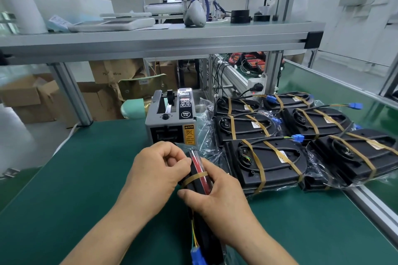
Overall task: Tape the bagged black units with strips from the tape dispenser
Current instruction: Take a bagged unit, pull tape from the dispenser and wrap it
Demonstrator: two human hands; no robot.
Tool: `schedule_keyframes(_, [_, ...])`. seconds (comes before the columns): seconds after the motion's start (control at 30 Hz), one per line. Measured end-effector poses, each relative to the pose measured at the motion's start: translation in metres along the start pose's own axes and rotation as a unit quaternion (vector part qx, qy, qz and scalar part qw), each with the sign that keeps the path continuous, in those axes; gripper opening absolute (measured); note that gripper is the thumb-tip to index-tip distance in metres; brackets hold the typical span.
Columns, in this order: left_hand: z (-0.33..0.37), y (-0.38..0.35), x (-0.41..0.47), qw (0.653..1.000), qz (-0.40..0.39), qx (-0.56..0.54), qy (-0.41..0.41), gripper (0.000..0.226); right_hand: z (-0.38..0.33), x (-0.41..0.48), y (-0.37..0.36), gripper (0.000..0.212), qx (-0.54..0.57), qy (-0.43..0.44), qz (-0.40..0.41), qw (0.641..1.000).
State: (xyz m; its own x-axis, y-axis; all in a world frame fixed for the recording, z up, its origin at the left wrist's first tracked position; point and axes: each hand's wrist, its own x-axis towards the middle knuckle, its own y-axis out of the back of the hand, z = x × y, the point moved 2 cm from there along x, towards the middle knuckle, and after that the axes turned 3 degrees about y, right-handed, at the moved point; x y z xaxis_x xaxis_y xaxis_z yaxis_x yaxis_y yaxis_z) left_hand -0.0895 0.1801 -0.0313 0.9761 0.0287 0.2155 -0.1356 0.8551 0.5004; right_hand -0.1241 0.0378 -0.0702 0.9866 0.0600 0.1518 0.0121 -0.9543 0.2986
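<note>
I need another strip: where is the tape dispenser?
In the head view the tape dispenser stands centre on the green mat, just beyond the left hand, taped black units to its right.

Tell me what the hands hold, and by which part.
Both hands hold one bagged black unit, stood on edge: left hand grips its left side, right hand its right side, beside the tape strip.

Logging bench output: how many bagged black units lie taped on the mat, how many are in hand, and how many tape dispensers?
Taped black plastic units in clear bags on the green mat: 6
Another bagged black unit gripped by the left hand and right hand: 1
Grey box-shaped tape dispenser: 1
Total: 8
</note>
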Motion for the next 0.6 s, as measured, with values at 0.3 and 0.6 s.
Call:
schedule_keyframes(0.3, [-0.010,-0.006,-0.006,0.995,0.027,-0.087,0.029,0.017,0.001,0.000,-0.002,0.047,-0.009,-0.007,0.000,1.000])
schedule_keyframes(0.6, [-0.012,-0.010,-0.007,0.974,-0.004,-0.206,0.091,0.008,0.000,-0.003,-0.003,0.052,-0.026,0.010,0.001,1.000])
